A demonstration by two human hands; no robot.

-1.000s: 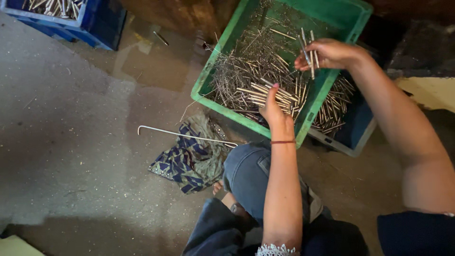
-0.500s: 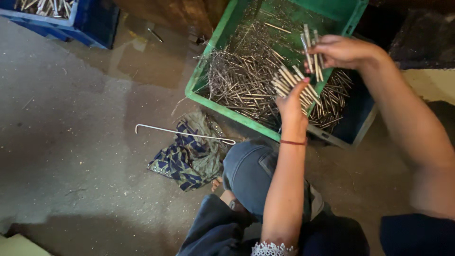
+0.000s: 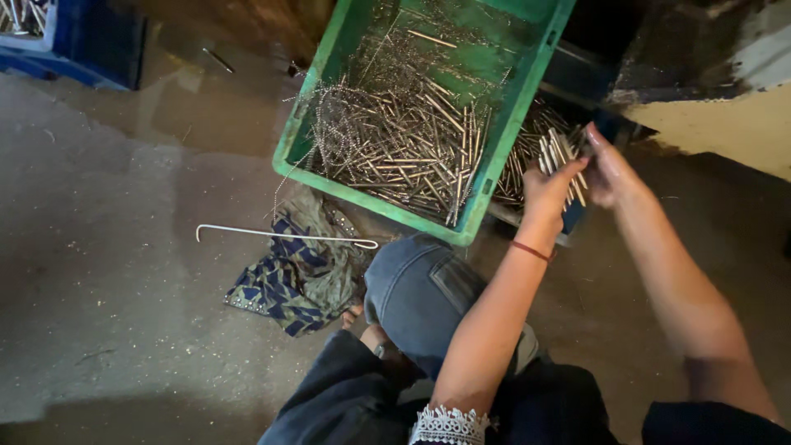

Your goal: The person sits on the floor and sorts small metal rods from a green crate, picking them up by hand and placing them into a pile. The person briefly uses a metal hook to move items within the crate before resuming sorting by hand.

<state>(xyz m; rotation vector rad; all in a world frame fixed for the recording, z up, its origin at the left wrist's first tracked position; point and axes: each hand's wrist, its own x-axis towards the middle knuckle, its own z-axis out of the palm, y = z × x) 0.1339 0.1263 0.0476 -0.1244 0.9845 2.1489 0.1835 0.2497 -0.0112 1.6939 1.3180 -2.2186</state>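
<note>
I am looking down at both arms reaching forward and to the right, past the near right corner of the green crate (image 3: 494,156); the left forearm is rising from the lace cuff (image 3: 449,426) at the bottom edge, slanting up and right, with a red band (image 3: 531,250) sitting at the wrist; the left hand (image 3: 548,194) is turned palm away from me, its grip closing around a fan of thin metal rods (image 3: 560,156) whose ends are sticking up and spreading above the fingers; the right arm is coming in from the lower right, bare and bent, and the right hand (image 3: 610,173) is meeting the left one, its fingers pressing against the same bundle from the right side; I am reading that grip as narrow and touching the rods, but whether it is fully clamping them I cannot tell, since the left hand is covering part of it. The bundle is being held just beyond the crate's right wall, over a second, lower bin (image 3: 527,156) of similar rods; more rods are lying heaped inside the green crate. On the concrete floor (image 3: 124,288) to the left, a long wire hook (image 3: 280,236) is lying across a crumpled patterned cloth (image 3: 284,280); a knee in blue denim (image 3: 420,288) is sitting just below the crate.
</note>
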